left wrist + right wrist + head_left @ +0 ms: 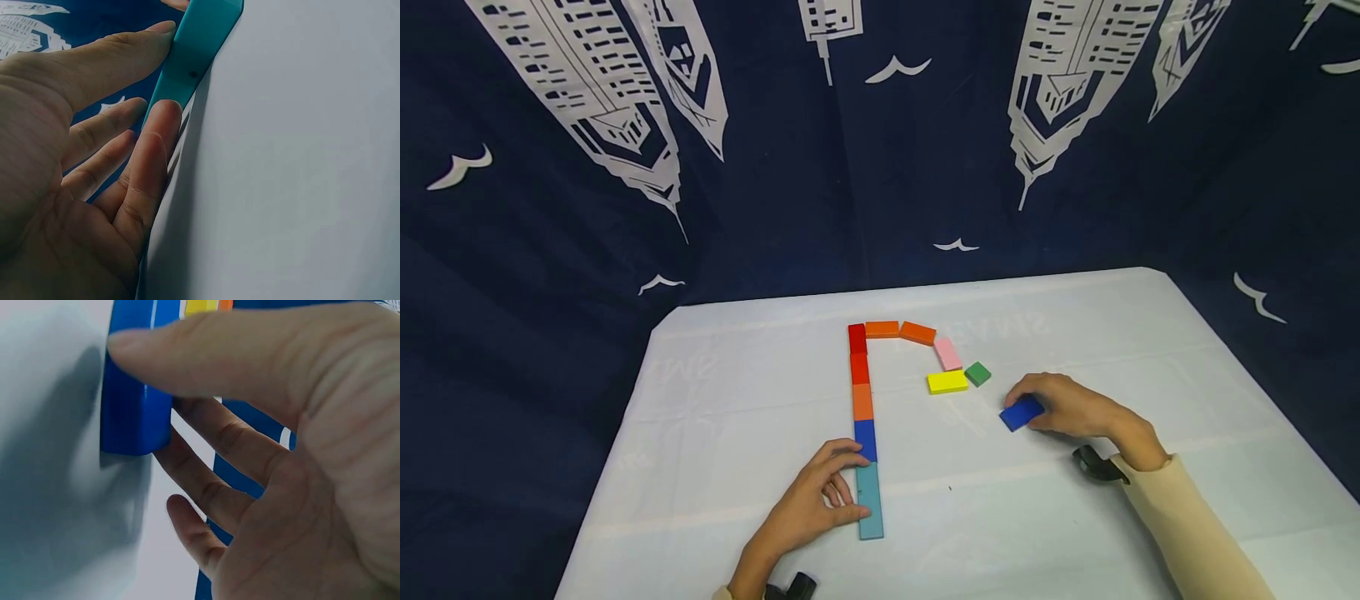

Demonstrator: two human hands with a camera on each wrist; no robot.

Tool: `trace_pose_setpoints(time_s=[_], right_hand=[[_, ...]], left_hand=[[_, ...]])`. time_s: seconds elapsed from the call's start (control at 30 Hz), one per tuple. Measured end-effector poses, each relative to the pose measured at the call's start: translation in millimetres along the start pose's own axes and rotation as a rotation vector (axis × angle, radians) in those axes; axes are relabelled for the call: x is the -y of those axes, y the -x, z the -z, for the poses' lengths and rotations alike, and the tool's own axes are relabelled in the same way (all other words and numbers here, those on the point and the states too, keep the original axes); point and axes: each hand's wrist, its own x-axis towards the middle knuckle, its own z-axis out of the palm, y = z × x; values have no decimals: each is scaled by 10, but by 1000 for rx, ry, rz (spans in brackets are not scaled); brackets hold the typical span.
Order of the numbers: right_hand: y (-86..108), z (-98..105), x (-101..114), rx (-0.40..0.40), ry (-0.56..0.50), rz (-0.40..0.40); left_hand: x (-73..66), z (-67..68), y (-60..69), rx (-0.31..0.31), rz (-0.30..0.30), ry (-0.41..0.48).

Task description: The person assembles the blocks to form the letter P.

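My right hand (1070, 406) pinches a blue block (1022, 412) between thumb and fingers, at the right of the laid blocks. In the right wrist view the thumb lies across this blue block (128, 419). My left hand (808, 500) rests along a teal block (869, 500), fingertips at its upper end and thumb near its lower end. Above the teal block, another blue block (865, 440), an orange block (862, 402) and two red blocks (859, 369) continue a straight column. The left wrist view shows the thumb touching the teal block (194, 53).
From the column's top, two orange blocks (882, 330) run right, followed by a pink block (947, 354) slanting down. A yellow block (947, 382) and a small green block (977, 374) lie below it. Everything sits on a white-covered table (737, 400); dark blue patterned cloth (775, 208) hangs behind.
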Motion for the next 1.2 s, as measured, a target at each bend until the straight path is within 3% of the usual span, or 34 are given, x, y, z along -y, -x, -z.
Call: trace_pose_setpoints(time_s=[0.47, 0.93, 1.2], right_hand=[[-74, -28, 25, -5, 41, 34], [-331, 21, 234, -72, 47, 125], [-476, 15, 360, -61, 69, 135]], left_hand=[[-2, 4, -4, -2, -12, 0], [9, 3, -2, -2, -22, 12], [16, 8, -5, -5, -18, 25]])
